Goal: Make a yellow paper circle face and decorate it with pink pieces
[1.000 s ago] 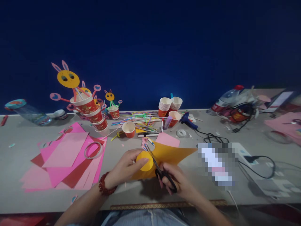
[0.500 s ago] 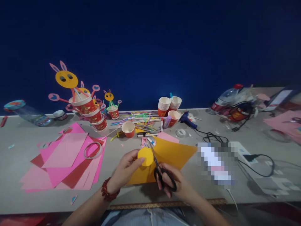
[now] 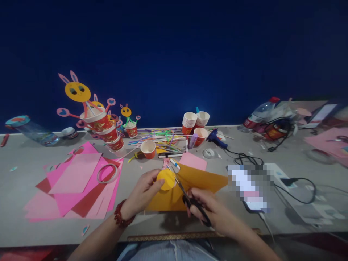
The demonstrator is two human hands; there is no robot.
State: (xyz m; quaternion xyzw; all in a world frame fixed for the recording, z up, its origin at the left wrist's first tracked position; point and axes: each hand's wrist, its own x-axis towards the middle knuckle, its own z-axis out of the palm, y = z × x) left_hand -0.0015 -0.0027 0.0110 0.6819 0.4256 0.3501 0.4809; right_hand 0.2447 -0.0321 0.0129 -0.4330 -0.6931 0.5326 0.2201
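Observation:
A yellow paper circle is pinched between the thumb and fingers of my left hand, which has a red bead bracelet at the wrist. My right hand grips black-handled scissors by the handles, their blades pointing up and left beside the circle's right edge. Beneath both hands lies a larger orange-yellow sheet, its right part spreading toward the phone. A capped marker rests just beyond the scissor tips.
Pink and red sheets with a tape roll lie left. Stacked cups with rabbit figures stand behind them. Straws, cups and a blue glue gun are at the back. A phone and cables lie right.
My right hand and the scissors have shifted right and slightly down. The circle and my left hand have moved a little left. The orange-yellow sheet's upper edge sits lower.

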